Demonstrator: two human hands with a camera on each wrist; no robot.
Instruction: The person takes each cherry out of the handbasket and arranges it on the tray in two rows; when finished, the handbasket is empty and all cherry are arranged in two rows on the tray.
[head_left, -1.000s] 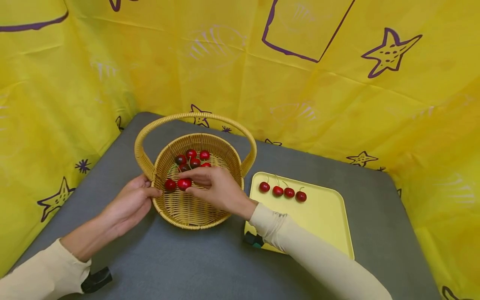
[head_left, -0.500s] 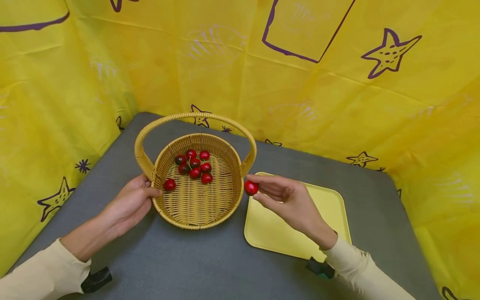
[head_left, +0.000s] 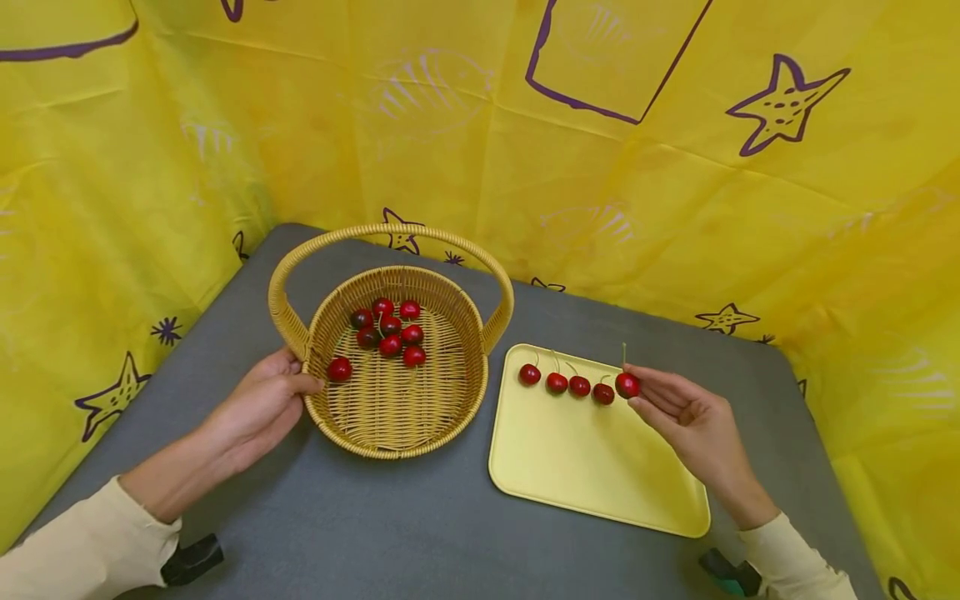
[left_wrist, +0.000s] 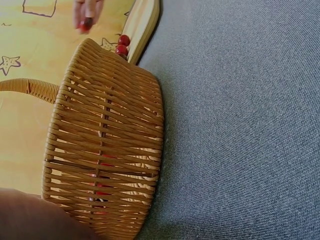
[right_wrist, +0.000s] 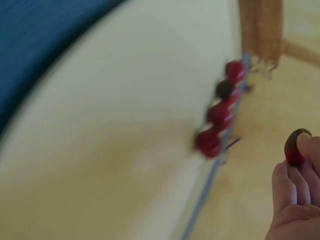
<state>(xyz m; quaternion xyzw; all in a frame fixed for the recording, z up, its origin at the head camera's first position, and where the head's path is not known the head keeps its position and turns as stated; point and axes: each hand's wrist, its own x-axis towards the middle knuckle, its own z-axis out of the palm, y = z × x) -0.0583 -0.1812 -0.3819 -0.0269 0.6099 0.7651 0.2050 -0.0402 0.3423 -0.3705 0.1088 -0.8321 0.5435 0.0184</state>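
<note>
Our right hand [head_left: 693, 412] pinches a red cherry [head_left: 627, 384] between thumb and fingertips, its stem pointing up, and holds it over the far right part of the yellow tray [head_left: 592, 467]. The cherry sits just beside the right end of a row of four cherries [head_left: 566, 383] that lie along the tray's far edge; we cannot tell whether it touches the tray's surface or the nearest cherry of the row. In the right wrist view, which is blurred, the same cherry [right_wrist: 296, 147] shows dark red at our fingertips [right_wrist: 292, 182], with the row of four [right_wrist: 220, 116] apart from it to the left. Our left hand [head_left: 258, 404] grips the near left rim of the wicker basket [head_left: 390, 421], thumb hooked over the edge and fingers curled against the outer wall. The basket stands upright on the grey tabletop [head_left: 360, 525], just left of the tray and close to it without clearly touching, its arched handle [head_left: 390, 235] standing up over the far side. Inside it lie more cherries: a cluster of seven [head_left: 388, 327] toward the far side, and a single one [head_left: 339, 368] near our left thumb. The left wrist view shows the basket's woven wall [left_wrist: 107, 145] from the side. Yellow cloth with purple stars [head_left: 783, 104] hangs around the tabletop.
</note>
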